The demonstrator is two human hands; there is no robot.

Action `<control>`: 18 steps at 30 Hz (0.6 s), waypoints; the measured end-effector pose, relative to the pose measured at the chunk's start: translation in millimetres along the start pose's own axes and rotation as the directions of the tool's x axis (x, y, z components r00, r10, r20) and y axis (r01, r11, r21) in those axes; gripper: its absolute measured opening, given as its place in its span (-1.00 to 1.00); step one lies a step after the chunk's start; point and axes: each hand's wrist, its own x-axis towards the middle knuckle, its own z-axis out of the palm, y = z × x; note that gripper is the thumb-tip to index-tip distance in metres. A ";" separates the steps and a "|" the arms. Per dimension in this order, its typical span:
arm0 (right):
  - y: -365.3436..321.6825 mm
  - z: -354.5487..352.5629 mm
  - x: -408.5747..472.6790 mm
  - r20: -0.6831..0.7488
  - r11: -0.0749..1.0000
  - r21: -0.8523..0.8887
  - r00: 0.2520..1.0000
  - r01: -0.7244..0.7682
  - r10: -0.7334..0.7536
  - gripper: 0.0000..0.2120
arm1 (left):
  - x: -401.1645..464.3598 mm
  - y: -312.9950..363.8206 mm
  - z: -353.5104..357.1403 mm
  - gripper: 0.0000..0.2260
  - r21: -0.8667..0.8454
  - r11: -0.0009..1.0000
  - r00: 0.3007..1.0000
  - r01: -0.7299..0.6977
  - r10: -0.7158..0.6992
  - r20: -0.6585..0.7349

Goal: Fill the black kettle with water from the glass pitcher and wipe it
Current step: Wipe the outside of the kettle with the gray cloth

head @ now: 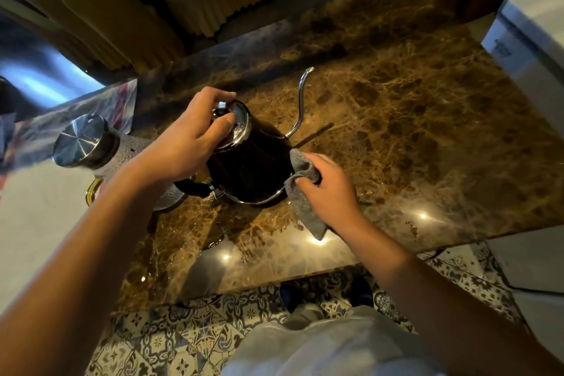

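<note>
Left hand (pixel 195 128) grips our black kettle (pixel 250 168) lid from above; right hand (pixel 328 185), beside its base, pinches grey cloth (pixel 302 192). Wiping step, we judge; next sweep round the body.

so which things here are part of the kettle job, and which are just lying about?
In the job:
black kettle, lid on
grey cloth, held in the right hand against the kettle
left hand, gripping the lid
glass pitcher

Just lying about:
white appliance
marble counter
</note>
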 end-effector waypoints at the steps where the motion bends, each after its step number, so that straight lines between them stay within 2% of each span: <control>1: -1.1 -6.6 5.1 -0.032 0.997 0.033 0.997 -0.076 0.077 -0.72 | -0.3 -0.4 0.0 -0.64 -0.007 1.000 1.000 -0.001 0.001 0.004; 3: -8.2 -23.0 18.7 -0.114 0.967 0.149 0.968 -0.206 0.224 -0.81 | -1.5 -0.4 0.8 -0.65 -0.016 1.000 1.000 -0.009 0.009 0.000; 4: -14.0 -30.6 26.3 -0.143 0.953 0.210 0.957 -0.219 0.252 -0.80 | -2.4 0.3 1.4 -0.65 -0.023 1.000 1.000 -0.012 0.012 -0.009; 6: -28.9 -43.2 41.6 -0.161 0.951 0.253 0.961 -0.180 0.225 -0.75 | -3.5 2.3 3.4 -0.67 -0.048 0.999 1.000 -0.010 0.008 -0.029; 8: -44.3 -49.3 58.9 -0.149 0.970 0.217 0.978 -0.114 0.149 -0.66 | -4.0 4.3 5.1 -0.67 -0.064 0.998 0.999 -0.008 0.006 -0.033; 11: -61.4 -45.7 78.8 -0.072 0.975 0.205 0.992 -0.083 0.099 -0.59 | -5.2 4.5 6.2 -0.53 -0.046 0.999 1.000 -0.013 0.012 -0.024; 14: -62.1 -40.0 80.8 0.026 0.968 0.224 0.993 -0.117 0.114 -0.65 | -6.1 4.5 5.3 -0.37 -0.049 0.999 1.000 -0.010 0.009 -0.013; 18: -49.1 -39.3 69.9 -0.002 0.953 0.278 0.992 -0.119 0.124 -0.75 | -4.4 6.9 7.1 -0.38 -0.037 0.999 1.000 -0.029 0.029 -0.011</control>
